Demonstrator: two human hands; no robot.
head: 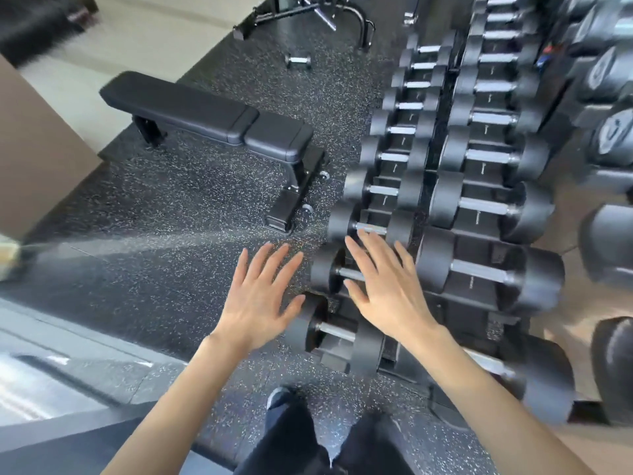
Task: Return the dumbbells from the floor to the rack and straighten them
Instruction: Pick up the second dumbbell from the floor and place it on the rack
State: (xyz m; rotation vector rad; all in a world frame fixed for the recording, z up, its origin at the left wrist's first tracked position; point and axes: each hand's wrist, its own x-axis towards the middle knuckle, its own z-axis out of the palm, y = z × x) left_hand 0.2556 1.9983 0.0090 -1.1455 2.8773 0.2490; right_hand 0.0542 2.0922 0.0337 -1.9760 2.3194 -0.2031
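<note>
Left hand (260, 299) and right hand (383, 289), grips splayed empty, near round black chrome-handled dumbbells (479, 207).

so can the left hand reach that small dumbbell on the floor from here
Probably not: the left hand hovers open beside the rack, and the small dumbbell lies far off past the bench.

A black padded bench (205, 111) is set on the speckled floor (154, 207), near its left edge. A black frame (310, 10) is seen at the far edge.
</note>
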